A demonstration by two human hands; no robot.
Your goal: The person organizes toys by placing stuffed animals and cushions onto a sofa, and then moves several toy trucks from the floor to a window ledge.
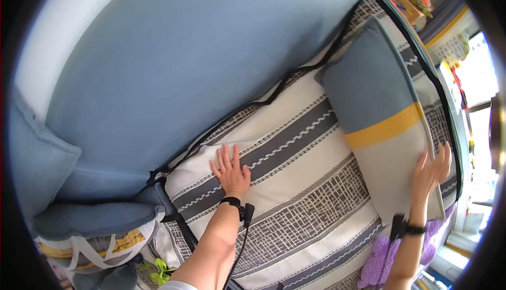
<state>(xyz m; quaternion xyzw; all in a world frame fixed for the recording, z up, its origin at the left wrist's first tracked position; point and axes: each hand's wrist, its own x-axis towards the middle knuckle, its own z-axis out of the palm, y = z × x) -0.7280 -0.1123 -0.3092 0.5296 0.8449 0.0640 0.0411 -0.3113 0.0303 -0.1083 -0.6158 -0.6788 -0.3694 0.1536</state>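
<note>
My left hand (233,174) lies flat, fingers spread, on a striped woven cover (300,195) with dark trim that is spread over a sofa seat. My right hand (433,169) is at the far edge of a throw pillow (383,92) in blue, yellow and off-white, which lies on the right part of the cover. Its fingers are partly bent over the pillow's edge; whether they grip it is unclear. Both wrists wear black bands with small devices, and a cable runs from the left one.
The blue sofa backrest (178,64) rises behind the seat. Blue and patterned cushions (95,246) are at the lower left, near a green plant (161,272). A purple fluffy item (379,258) lies at the lower right. A wooden box (399,1) of small things stands at the upper right.
</note>
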